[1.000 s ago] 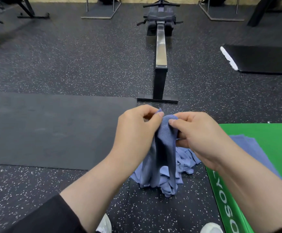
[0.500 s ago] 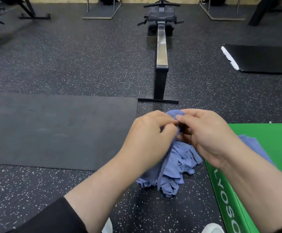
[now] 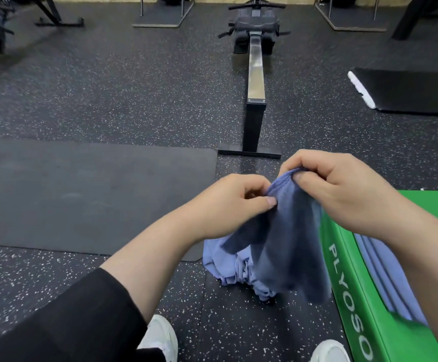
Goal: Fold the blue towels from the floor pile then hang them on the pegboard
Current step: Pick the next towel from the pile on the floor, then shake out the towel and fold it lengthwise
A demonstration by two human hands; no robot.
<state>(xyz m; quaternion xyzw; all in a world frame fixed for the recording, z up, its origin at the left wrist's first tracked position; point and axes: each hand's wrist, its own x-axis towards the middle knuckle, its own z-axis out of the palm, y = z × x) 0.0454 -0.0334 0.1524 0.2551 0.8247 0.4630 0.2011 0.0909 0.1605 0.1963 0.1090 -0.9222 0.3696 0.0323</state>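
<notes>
**Towel up off the pile, hunting for corners**

Folding stage, early on. Left hand and right hand raised close together, both pinching the top hem of one blue towel: left thumb and curled fingers clamped on the near edge, right fingers closed over the bunched fold at the top. Cloth hanging limp and crumpled below, lower end dangling just above the floor pile, not yet spread. Pile heaped on the speckled floor, tight against the side of the green plyo box. More blue cloth laid flat on the box top, seemingly folded already. Pegboard nowhere in view, so hanging looks some way off. Rowing machine straight ahead, dark mat to the left.

Next move, by the look of it: sliding the two grips apart along the hem to find the corners, pulling the towel taut and flat, then doubling it over. Risk of a twisted edge if the pinches slip.
</notes>
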